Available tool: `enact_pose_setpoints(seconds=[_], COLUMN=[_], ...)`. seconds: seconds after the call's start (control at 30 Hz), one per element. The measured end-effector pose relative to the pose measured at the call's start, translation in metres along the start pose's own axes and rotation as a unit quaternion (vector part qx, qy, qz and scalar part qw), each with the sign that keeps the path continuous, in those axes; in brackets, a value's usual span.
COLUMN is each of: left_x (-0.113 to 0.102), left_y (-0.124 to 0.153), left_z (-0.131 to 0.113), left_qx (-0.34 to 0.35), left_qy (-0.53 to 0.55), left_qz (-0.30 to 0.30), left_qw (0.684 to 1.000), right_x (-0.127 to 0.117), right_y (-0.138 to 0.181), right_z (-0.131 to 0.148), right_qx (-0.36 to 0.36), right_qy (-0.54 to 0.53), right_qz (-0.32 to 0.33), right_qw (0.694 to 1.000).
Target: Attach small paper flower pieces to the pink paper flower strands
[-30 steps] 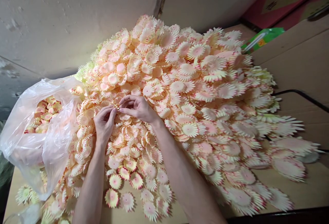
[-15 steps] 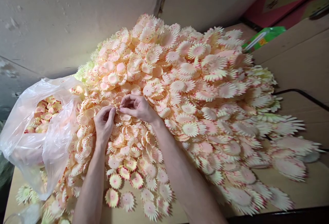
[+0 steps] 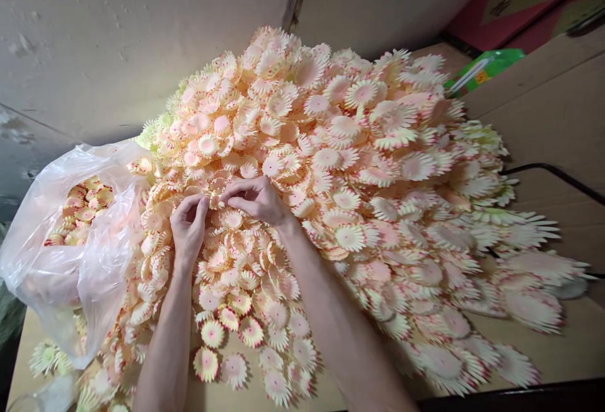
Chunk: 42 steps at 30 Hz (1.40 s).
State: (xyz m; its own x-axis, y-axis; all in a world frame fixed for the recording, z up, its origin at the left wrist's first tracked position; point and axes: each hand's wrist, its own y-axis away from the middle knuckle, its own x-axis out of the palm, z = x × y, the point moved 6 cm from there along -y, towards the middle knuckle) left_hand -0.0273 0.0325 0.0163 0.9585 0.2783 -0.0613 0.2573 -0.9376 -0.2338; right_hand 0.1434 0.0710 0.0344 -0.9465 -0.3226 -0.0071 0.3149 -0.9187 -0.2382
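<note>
My left hand (image 3: 188, 228) is over the middle-left of a big heap of artificial flower petal discs (image 3: 326, 159), thumb and index finger pinched together. Facing it, my right hand (image 3: 259, 203) is also pinched, its fingertips a short gap from those of the left. Whatever the fingers hold is too small to make out against the petals behind. The discs are pale cream and pink with fringed, red-tipped edges. Just below the hands, more discs cover the slope down to several loose flat ones (image 3: 206, 363) near the front edge.
At left stands a translucent plastic bag (image 3: 35, 235) with smaller red-edged flower pieces (image 3: 87, 207) inside. A wall (image 3: 142, 34) rises behind the heap. Cardboard (image 3: 553, 103), a green packet (image 3: 494, 68) and a black cable (image 3: 562, 172) are at right. The tabletop (image 3: 567, 349) shows in front.
My left hand has shifted slightly left and my right fingertips sit slightly lower, leaving a wider gap between the two pinches. The heap and bag look the same.
</note>
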Motion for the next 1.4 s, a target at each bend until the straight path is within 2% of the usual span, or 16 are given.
enact_pose_setpoints(seconds=[0.13, 0.3, 0.43, 0.57, 0.67, 0.8, 0.9, 0.97, 1.07, 1.2, 1.4], left_x=[0.004, 0.007, 0.006, 0.005, 0.005, -0.002, -0.013, -0.018, -0.015, -0.006, 0.001], left_y=[0.000, 0.001, 0.001, 0.002, 0.003, 0.002, -0.001, -0.001, -0.001, 0.001, 0.002], left_z=[-0.009, -0.006, -0.006, -0.007, -0.006, -0.003, 0.003, 0.005, 0.002, -0.011, -0.019], left_qx=[0.055, 0.084, 0.111, 0.117, 0.105, 0.068, 0.022, 0.001, 0.003, 0.070, 0.132], left_qy=[-0.034, -0.061, -0.093, -0.120, -0.111, -0.051, 0.032, 0.077, 0.061, -0.010, -0.072], left_qz=[0.020, 0.043, 0.055, 0.054, 0.040, -0.002, -0.065, -0.098, -0.092, -0.051, 0.000], left_qw=[0.998, 0.994, 0.988, 0.984, 0.988, 0.996, 0.997, 0.992, 0.994, 0.996, 0.989], right_x=[0.001, 0.003, 0.006, 0.006, 0.007, -0.003, -0.022, -0.032, -0.032, -0.018, 0.009], right_y=[0.000, -0.002, -0.003, -0.001, 0.000, 0.000, 0.003, 0.004, 0.002, 0.000, -0.002], right_z=[-0.003, -0.010, -0.003, 0.001, -0.003, -0.010, -0.012, -0.009, 0.000, 0.009, 0.005], right_qx=[-0.003, -0.004, -0.073, -0.139, -0.111, -0.040, -0.006, -0.001, -0.033, -0.085, -0.066], right_qy=[0.054, 0.086, 0.174, 0.218, 0.183, 0.067, -0.034, -0.057, -0.032, -0.004, 0.043], right_qz=[-0.040, -0.069, -0.063, -0.098, -0.119, -0.145, -0.202, -0.226, -0.210, -0.162, -0.034], right_qw=[0.998, 0.994, 0.980, 0.961, 0.970, 0.986, 0.979, 0.972, 0.977, 0.983, 0.996])
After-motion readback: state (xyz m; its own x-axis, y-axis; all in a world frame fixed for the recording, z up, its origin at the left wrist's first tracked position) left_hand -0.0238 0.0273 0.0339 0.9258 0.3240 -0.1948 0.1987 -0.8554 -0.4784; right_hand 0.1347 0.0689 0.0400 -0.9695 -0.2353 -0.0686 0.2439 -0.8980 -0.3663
